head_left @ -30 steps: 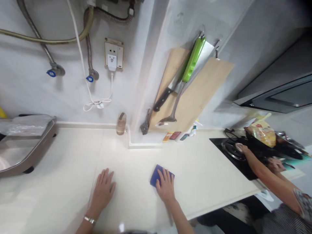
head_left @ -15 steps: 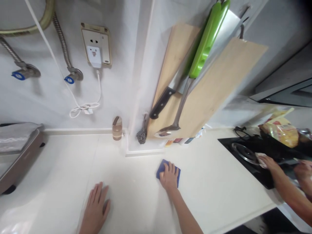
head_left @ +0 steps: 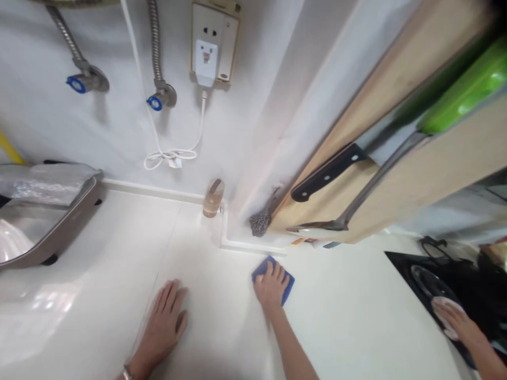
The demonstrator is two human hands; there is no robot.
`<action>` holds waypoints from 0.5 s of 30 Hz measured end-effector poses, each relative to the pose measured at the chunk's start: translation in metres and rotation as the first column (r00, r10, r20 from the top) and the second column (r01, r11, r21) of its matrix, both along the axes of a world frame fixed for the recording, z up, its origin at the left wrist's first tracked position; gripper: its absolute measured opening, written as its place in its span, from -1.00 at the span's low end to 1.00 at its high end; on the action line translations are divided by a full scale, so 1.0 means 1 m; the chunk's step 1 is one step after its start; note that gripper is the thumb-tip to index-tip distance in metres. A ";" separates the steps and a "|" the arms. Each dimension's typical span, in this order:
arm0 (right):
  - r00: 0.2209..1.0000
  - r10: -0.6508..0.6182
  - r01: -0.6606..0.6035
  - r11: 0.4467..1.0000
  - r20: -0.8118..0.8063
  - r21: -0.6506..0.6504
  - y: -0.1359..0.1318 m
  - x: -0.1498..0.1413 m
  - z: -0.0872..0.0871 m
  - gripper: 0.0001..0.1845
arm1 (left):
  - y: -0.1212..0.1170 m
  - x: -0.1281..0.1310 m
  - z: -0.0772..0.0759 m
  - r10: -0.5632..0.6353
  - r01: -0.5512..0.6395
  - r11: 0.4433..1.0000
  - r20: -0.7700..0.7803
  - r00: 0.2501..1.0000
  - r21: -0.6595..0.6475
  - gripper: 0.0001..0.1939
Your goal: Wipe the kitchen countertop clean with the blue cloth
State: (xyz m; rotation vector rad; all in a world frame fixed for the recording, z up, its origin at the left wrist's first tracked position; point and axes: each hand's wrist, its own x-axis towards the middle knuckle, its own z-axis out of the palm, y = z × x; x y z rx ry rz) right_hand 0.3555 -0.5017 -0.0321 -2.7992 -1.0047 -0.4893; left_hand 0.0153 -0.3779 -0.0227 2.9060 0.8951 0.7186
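My right hand (head_left: 271,285) presses a folded blue cloth (head_left: 288,290) onto the white countertop (head_left: 222,316), fingers curled over its upper edge. The cloth lies just in front of the foot of the wall corner. To the left, my left hand (head_left: 168,316) rests flat on the same countertop with fingers stretched out and nothing in it. A small brownish see-through bottle (head_left: 213,198) stands against the wall beyond both hands.
A cutting board (head_left: 396,195), a black-handled knife (head_left: 328,171), a ladle (head_left: 368,190) and a steel scrubber (head_left: 260,222) hang above the counter. A co-worker's hand (head_left: 455,319) holds a pale cloth on the black stove (head_left: 471,295). A brown-sided appliance (head_left: 75,221) sits left.
The view has shifted, with the wall things swinging closer and rightward. My right hand and the blue cloth stay near the wall corner; my left hand stays flat. The co-worker's hand has moved nearer.
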 end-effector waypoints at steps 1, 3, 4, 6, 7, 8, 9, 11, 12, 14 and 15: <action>0.999 0.044 -0.044 0.999 -0.013 -0.002 0.008 -0.013 -0.001 -0.34 | -0.001 0.000 0.001 0.002 -0.002 1.000 -0.002 1.000 -0.005 -0.38; 0.992 0.115 -0.114 0.993 -0.051 0.014 0.028 -0.039 0.000 -0.32 | -0.003 0.000 0.002 0.006 -0.006 1.000 -0.010 1.000 -0.021 -0.40; 0.989 0.134 -0.132 0.991 -0.069 0.032 0.038 -0.052 0.002 -0.32 | -0.004 -0.001 0.003 0.009 -0.009 0.999 -0.015 1.000 -0.031 -0.41; 0.978 0.181 -0.174 0.982 -0.105 0.068 0.057 -0.077 0.005 -0.30 | -0.006 -0.001 0.004 0.019 -0.020 0.998 -0.021 1.000 -0.055 -0.42; 0.968 0.219 -0.210 0.974 -0.123 0.080 0.065 -0.089 0.007 -0.30 | -0.006 -0.002 0.004 0.024 -0.026 0.998 -0.021 0.999 -0.064 -0.43; 0.952 0.272 -0.262 0.961 -0.142 0.085 0.073 -0.100 0.010 -0.30 | -0.006 -0.002 0.004 0.028 -0.030 0.997 -0.020 0.999 -0.068 -0.44; 0.927 0.338 -0.329 0.941 -0.163 0.082 0.079 -0.110 0.012 -0.30 | -0.007 -0.002 0.003 0.031 -0.032 0.997 -0.017 0.999 -0.067 -0.44; 0.859 0.469 -0.466 0.882 -0.204 0.066 0.091 -0.126 0.016 -0.28 | -0.007 -0.002 0.001 0.034 -0.035 0.998 -0.006 0.999 -0.059 -0.45; 0.825 0.520 -0.521 0.851 -0.222 0.057 0.096 -0.131 0.019 -0.28 | -0.008 -0.002 0.000 0.036 -0.036 0.998 0.000 0.999 -0.058 -0.46; 0.771 0.586 -0.594 0.803 -0.250 0.052 0.104 -0.133 0.025 -0.29 | -0.009 -0.002 0.001 0.039 -0.038 0.997 0.012 0.999 -0.071 -0.47; 0.753 0.606 -0.614 0.787 -0.258 0.056 0.107 -0.131 0.028 -0.31 | -0.009 -0.003 0.002 0.040 -0.038 0.996 0.017 0.999 -0.083 -0.49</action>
